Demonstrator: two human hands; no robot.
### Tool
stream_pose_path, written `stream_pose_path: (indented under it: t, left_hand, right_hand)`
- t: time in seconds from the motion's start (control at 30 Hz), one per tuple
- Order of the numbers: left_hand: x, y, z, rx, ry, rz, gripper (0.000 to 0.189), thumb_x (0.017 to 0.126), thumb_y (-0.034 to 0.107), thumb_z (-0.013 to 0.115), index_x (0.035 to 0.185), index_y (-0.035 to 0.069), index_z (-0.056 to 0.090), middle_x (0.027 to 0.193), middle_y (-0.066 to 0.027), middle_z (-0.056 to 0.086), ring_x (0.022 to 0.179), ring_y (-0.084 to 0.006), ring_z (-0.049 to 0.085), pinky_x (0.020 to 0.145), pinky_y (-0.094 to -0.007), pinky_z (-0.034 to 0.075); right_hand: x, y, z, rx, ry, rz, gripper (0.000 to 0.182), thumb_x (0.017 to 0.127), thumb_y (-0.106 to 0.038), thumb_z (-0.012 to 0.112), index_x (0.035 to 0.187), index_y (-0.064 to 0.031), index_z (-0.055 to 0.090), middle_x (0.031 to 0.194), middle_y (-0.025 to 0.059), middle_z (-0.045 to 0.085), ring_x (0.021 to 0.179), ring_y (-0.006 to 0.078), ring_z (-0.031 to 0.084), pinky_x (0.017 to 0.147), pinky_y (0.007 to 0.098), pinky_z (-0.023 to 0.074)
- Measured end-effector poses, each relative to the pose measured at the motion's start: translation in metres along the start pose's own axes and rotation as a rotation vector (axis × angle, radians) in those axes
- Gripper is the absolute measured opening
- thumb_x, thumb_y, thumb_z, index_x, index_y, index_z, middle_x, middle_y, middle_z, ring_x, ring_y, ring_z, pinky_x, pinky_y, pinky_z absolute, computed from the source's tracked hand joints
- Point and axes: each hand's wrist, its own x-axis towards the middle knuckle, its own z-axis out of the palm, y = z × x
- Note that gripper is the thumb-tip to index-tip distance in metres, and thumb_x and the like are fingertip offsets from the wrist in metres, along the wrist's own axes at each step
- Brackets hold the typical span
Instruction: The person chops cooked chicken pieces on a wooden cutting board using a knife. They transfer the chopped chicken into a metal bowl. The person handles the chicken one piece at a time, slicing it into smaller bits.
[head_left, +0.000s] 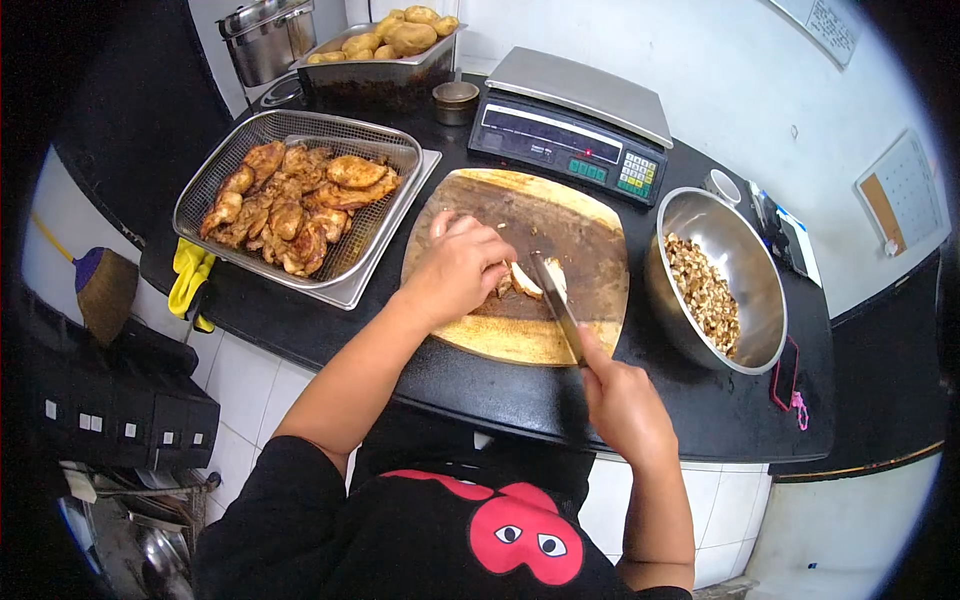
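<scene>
On a wooden cutting board (480, 339), my left hand (466, 264) presses with curled fingers on a piece of cooked chicken (526, 282). My right hand (626, 397) grips a kitchen knife (559, 306) by its handle. The blade points away from me and lies between the held piece and a pale cut slice (556, 274). Small crumbs lie farther up the board. Left of the board, a wire mesh basket (300, 279) holds browned chicken pieces (289, 206). Right of it, a steel bowl (757, 292) holds diced chicken (701, 294).
A digital scale (570, 139) stands behind the board. A metal pan of potatoes (382, 79) and a small metal cup (455, 103) are at the back. Yellow gloves (189, 277) hang at the left edge; a phone (784, 375) lies right of the bowl.
</scene>
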Motion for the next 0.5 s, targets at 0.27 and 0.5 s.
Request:
stream_pose_path:
  t: [0.27,0.5]
  left_hand:
    - [-0.003,0.002,0.004,0.043,-0.087,0.016,0.013,0.079,0.018,0.074,0.091,0.015,0.073,0.101,0.0035,0.069,0.11,-0.021,0.057,0.113,-0.0584,0.025]
    - [-0.001,0.006,0.004,0.051,-0.115,0.013,0.015,0.076,0.019,0.077,0.09,0.015,0.073,0.103,0.0019,0.068,0.113,-0.0224,0.055,0.112,-0.0582,0.025]
  right_hand:
    - [0.0,-0.005,-0.005,0.02,0.005,0.011,0.048,0.093,-0.012,0.054,0.14,-0.0092,0.049,0.084,0.0273,0.067,0.078,0.0449,0.065,0.072,0.0542,0.0505]
    - [0.0,-0.022,0.002,0.063,-0.007,-0.026,0.049,0.093,-0.012,0.052,0.141,-0.0035,0.046,0.082,0.0276,0.066,0.077,0.0457,0.065,0.073,0.0561,0.0502]
